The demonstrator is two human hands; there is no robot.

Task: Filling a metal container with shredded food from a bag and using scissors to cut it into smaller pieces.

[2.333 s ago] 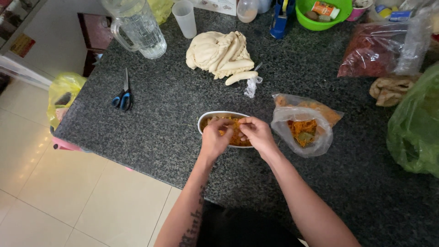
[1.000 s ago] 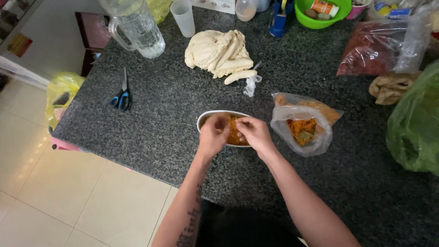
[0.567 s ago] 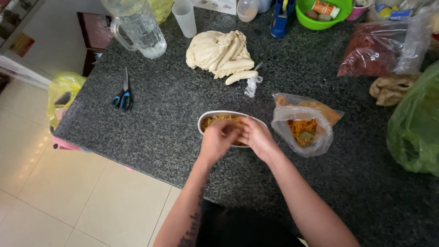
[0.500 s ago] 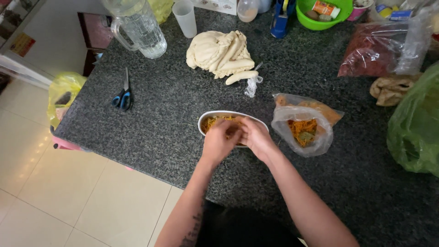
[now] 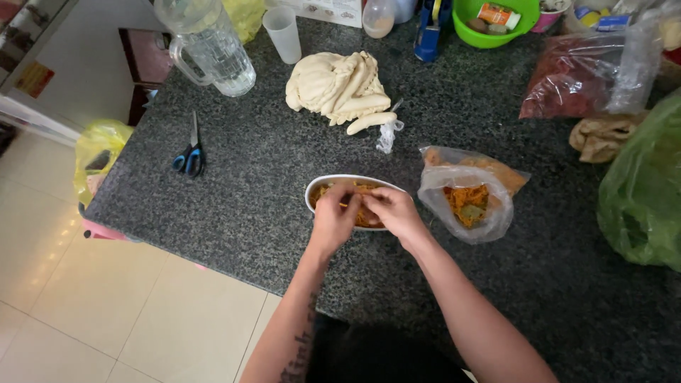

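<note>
A white oval dish (image 5: 317, 191) with orange shredded filling sits on the dark granite counter (image 5: 255, 184). My left hand (image 5: 333, 216) and my right hand (image 5: 390, 211) hover together over the dish, fingers pinched on a bit of the orange filling, hiding much of what lies in it. Just right of the dish lies an open clear plastic bag (image 5: 468, 198) with more orange shredded food inside. A heap of pale dough (image 5: 340, 85) rests farther back on the counter.
Blue-handled scissors (image 5: 190, 156) lie at the left. A clear jug (image 5: 206, 46) and a plastic cup (image 5: 284, 32) stand at the back left. A green bowl (image 5: 489, 21), a bag of red stuff (image 5: 582, 74) and a green bag (image 5: 642, 191) crowd the right. The counter edge drops to tiled floor.
Both hands stay over the dish, shifting slightly as the fingers work the filling. The dish and the bags have not moved.
</note>
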